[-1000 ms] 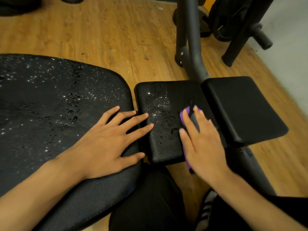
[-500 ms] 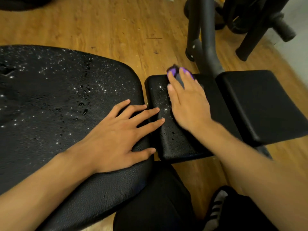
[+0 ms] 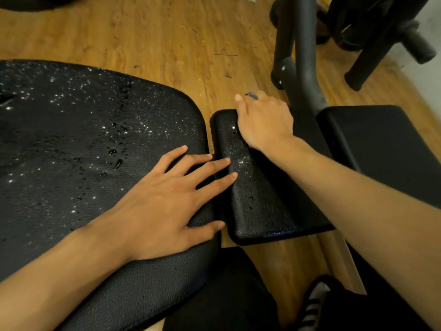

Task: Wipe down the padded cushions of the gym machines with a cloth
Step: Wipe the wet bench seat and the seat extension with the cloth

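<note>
A small black pad speckled with water drops lies in the middle of the head view. My right hand is at its far end, fingers bent over the edge with the purple cloth under them; only a sliver of cloth shows. My left hand rests flat on the right edge of the large wet black seat cushion, its fingertips reaching across the gap onto the small pad. A second small black pad to the right looks dry.
A grey steel post rises between the two small pads. Legs of another black machine stand at the back right on the wooden floor. My dark-trousered knee and a striped shoe are below.
My right hand slid the cloth from the near part of the small pad up to its far edge, where the fingers now bend over. My left hand stayed put.
</note>
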`<action>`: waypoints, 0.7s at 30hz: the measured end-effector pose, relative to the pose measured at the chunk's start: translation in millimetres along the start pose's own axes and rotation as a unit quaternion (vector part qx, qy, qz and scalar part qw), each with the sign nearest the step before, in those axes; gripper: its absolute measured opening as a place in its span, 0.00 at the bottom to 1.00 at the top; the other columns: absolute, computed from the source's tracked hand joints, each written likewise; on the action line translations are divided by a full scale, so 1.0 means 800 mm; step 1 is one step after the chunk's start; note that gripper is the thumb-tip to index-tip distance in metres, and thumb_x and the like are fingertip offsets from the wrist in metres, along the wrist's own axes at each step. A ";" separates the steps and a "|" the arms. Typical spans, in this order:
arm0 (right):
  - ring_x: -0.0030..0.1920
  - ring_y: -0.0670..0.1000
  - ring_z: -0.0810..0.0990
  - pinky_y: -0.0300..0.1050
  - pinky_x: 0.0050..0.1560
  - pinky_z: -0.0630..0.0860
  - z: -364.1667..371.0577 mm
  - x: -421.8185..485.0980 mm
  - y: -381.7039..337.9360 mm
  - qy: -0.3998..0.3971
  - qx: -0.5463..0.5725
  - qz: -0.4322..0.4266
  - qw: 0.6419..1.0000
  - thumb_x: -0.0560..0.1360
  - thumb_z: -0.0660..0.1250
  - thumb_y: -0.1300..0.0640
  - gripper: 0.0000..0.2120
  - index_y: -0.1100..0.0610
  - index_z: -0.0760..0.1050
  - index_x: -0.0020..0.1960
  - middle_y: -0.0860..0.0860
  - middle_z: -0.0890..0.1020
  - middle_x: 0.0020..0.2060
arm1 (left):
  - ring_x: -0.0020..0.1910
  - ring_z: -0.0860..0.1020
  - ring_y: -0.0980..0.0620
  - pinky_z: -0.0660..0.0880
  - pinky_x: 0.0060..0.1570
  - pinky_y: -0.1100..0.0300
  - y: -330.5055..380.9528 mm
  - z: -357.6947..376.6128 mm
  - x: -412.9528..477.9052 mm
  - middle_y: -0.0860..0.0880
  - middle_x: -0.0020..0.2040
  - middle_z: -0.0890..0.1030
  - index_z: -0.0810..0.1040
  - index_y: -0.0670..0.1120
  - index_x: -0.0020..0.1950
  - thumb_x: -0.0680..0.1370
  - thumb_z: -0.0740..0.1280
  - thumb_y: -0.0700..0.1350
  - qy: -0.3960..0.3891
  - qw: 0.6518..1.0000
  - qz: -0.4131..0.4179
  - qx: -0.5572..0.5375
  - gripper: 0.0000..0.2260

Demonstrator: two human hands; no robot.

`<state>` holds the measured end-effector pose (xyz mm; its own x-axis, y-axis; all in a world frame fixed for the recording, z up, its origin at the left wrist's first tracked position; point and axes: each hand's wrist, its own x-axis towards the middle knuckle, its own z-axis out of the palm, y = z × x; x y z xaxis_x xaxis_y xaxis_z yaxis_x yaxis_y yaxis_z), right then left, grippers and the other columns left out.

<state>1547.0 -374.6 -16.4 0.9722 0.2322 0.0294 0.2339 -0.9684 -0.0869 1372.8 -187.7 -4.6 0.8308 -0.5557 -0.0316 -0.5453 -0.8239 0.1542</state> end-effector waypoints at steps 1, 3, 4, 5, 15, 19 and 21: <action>0.74 0.61 0.68 0.55 0.75 0.61 0.000 -0.017 0.000 0.018 0.004 -0.002 1.000 0.87 0.45 0.47 0.25 0.54 0.73 0.73 0.59 0.70 0.75 | 0.81 0.61 0.48 0.52 0.79 0.42 0.000 0.000 0.000 0.51 0.83 0.62 0.62 0.55 0.83 0.81 0.54 0.69 0.000 1.000 -0.001 0.000 0.34; 0.80 0.58 0.60 0.52 0.79 0.54 -0.003 -0.082 0.001 0.047 0.021 -0.017 0.999 0.86 0.45 0.46 0.26 0.52 0.65 0.79 0.58 0.64 0.79 | 0.82 0.60 0.48 0.52 0.80 0.42 0.000 0.000 0.000 0.51 0.83 0.62 0.62 0.55 0.83 0.81 0.53 0.69 0.000 1.000 -0.004 0.003 0.34; 0.80 0.56 0.58 0.50 0.79 0.52 -0.005 -0.120 0.003 0.044 0.023 -0.022 0.999 0.85 0.44 0.45 0.27 0.51 0.61 0.81 0.57 0.62 0.80 | 0.82 0.60 0.48 0.51 0.80 0.42 0.000 0.000 0.000 0.51 0.83 0.62 0.61 0.55 0.83 0.81 0.53 0.69 0.001 1.000 -0.004 0.007 0.34; 0.81 0.55 0.58 0.49 0.78 0.51 -0.010 -0.154 0.005 0.029 0.024 -0.028 0.999 0.85 0.44 0.44 0.27 0.49 0.57 0.83 0.56 0.61 0.80 | 0.82 0.60 0.48 0.51 0.80 0.43 0.000 0.001 0.000 0.51 0.83 0.62 0.61 0.55 0.83 0.81 0.53 0.69 0.002 1.000 -0.004 0.009 0.34; 0.83 0.50 0.43 0.51 0.82 0.47 -0.020 -0.168 0.022 -0.005 -0.004 -0.078 0.997 0.84 0.48 0.37 0.33 0.50 0.45 0.84 0.51 0.47 0.83 | 0.82 0.59 0.49 0.48 0.79 0.44 0.003 -0.002 -0.002 0.52 0.83 0.62 0.60 0.56 0.84 0.80 0.52 0.70 -0.008 1.000 -0.011 0.006 0.34; 0.82 0.51 0.50 0.47 0.81 0.46 -0.009 -0.093 0.009 0.013 0.014 -0.080 0.997 0.87 0.48 0.45 0.28 0.56 0.52 0.83 0.53 0.55 0.82 | 0.82 0.58 0.50 0.48 0.79 0.44 -0.001 0.000 0.000 0.53 0.83 0.61 0.60 0.57 0.84 0.80 0.52 0.70 -0.003 1.000 -0.008 -0.003 0.34; 0.81 0.53 0.56 0.50 0.80 0.50 -0.007 -0.042 0.000 0.016 0.035 -0.060 0.997 0.87 0.48 0.47 0.25 0.57 0.63 0.80 0.55 0.66 0.79 | 0.82 0.58 0.50 0.49 0.80 0.43 0.000 0.000 0.000 0.53 0.83 0.61 0.60 0.57 0.84 0.80 0.52 0.70 -0.002 1.000 -0.008 -0.004 0.34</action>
<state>1514.6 -383.0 -12.1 0.9368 0.3416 0.0750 0.3493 -0.9249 -0.1502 1372.9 -187.5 -4.4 0.8384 -0.5437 -0.0387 -0.5316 -0.8313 0.1624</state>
